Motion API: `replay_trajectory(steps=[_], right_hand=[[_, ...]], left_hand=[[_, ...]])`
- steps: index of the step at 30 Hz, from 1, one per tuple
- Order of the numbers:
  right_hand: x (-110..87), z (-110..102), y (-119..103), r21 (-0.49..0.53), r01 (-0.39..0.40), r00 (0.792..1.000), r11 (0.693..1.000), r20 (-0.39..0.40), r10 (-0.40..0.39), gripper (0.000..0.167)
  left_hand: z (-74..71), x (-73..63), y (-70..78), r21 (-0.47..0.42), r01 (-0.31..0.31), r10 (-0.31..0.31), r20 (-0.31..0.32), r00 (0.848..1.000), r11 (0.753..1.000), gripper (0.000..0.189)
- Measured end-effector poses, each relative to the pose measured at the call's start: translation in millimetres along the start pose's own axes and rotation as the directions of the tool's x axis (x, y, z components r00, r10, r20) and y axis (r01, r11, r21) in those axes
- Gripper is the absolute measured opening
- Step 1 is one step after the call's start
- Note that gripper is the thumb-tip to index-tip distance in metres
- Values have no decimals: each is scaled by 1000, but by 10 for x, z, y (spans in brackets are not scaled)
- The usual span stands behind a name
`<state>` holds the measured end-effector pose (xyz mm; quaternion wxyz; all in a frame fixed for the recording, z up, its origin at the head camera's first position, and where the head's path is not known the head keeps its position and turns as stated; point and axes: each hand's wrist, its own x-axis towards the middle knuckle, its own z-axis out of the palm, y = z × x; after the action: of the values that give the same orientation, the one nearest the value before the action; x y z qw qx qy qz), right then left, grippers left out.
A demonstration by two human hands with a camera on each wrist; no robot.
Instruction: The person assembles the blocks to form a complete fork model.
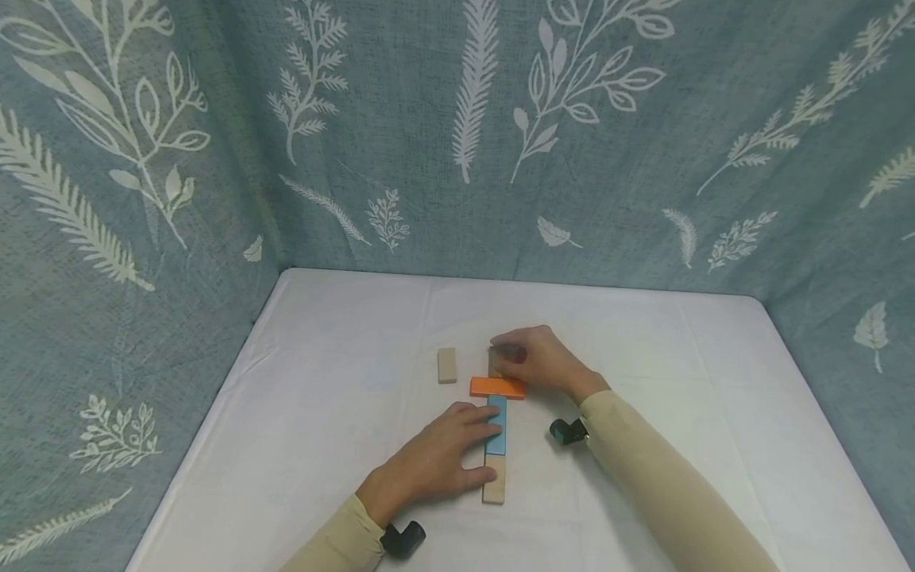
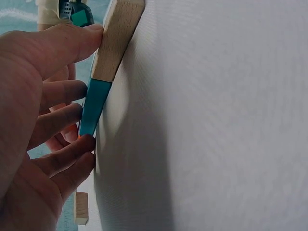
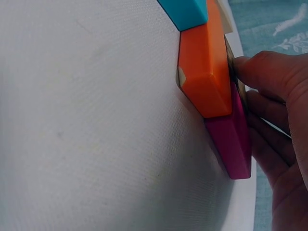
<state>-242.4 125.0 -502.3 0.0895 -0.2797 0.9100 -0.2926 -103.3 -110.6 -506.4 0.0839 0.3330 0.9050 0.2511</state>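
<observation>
A line of flat blocks lies on the white table: a plain wooden block (image 1: 493, 488), a blue block (image 1: 496, 437) and a crosswise orange block (image 1: 497, 388). My left hand (image 1: 450, 453) rests along their left side, thumb at the plain wooden block, extended fingers at the blue one. Beyond the orange block, my right hand (image 1: 539, 357) pinches another wooden block (image 1: 493, 364) between thumb and fingers, which partly hide it. A purple block (image 3: 231, 139) meets the orange block under that hand in the right wrist view.
A loose wooden block (image 1: 446, 365) lies left of the line, near the orange block. Dark wrist cameras stick out from both sleeves close to the table (image 1: 322, 357). A blue-green leaf-patterned curtain (image 1: 429, 119) surrounds the table's back and sides.
</observation>
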Motion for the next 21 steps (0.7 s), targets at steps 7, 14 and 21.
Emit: replay_trajectory(steps=[7,14,21], right_hand=[[8,-9,-17,0,-9,1000,1000,7,9,39],[15,-26,-37,5,-10,1000,1000,12,10,40],[25,-19,-25,5,-8,1000,1000,14,8,40]], left_hand=[[-6,0,-2,1,-3,3,1,1000,1000,57],[-8,0,-3,3,-8,8,0,1000,1000,57],[11,-2,-14,-9,-7,7,-6,1000,1000,57]])
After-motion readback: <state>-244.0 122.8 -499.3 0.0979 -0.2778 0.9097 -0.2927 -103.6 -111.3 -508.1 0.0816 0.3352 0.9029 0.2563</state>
